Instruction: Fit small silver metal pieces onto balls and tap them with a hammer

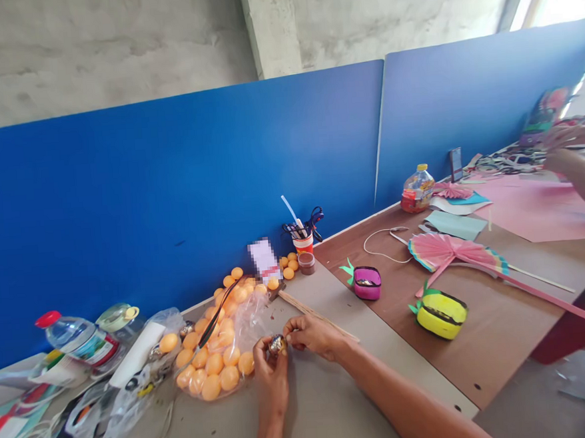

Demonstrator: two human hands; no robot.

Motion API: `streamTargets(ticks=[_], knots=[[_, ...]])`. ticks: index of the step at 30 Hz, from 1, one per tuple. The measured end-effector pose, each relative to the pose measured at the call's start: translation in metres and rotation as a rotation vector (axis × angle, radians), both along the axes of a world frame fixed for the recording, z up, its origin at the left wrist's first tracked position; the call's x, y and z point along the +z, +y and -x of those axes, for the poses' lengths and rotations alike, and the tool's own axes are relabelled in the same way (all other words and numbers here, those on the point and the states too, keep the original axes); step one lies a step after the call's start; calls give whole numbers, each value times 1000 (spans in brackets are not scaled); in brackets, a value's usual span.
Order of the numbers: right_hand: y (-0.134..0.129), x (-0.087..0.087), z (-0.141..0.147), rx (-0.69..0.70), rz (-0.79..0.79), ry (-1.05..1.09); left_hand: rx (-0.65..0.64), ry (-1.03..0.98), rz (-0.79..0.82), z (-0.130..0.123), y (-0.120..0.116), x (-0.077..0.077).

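Observation:
My left hand (272, 379) holds a small shiny silver-gold ball (277, 344) between thumb and fingers, just above the table. Close at the ball's right side is my right hand (308, 336), its thumb and forefinger pinched together. What lies in that pinch is too small to make out. Left of my hands lies a clear plastic bag (217, 368) full of orange balls. Thin wooden sticks (319, 316) rest behind my right hand. Farther right stand a purple pineapple-shaped piece (367, 282) and a yellow pineapple-shaped piece (442, 314), both with green leaves.
Bottles (80, 340), plastic wrap and tools crowd the left side. A cup of pens and scissors (303, 241) stands by the blue partition (172, 221). Pink folded paper fans (445, 252) and a bottle (417, 189) lie right, near another person's arm (583, 182).

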State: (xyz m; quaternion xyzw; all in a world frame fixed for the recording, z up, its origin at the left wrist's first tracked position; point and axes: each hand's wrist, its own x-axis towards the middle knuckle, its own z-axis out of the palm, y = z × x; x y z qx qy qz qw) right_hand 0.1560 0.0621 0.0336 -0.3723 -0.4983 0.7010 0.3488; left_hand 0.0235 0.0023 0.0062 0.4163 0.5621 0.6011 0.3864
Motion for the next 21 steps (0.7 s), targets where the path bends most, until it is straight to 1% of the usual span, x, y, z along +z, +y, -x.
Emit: streamTargets(ticks=[4, 7, 13, 18, 21], knots=[[-3, 6, 0, -11, -10, -49, -38, 4, -10, 1, 0, -5], [-3, 7, 0, 2, -26, -68, -43, 3, -28, 2, 1, -10], [-1, 2, 0, 31, -19, -71, -29, 41, -24, 3, 2, -12], [2, -2, -2, 31, -20, -99, -49, 56, -29, 2, 2, -12], [2, -4, -2, 36, -20, -118, -19, 94, -46, 1, 0, -12]])
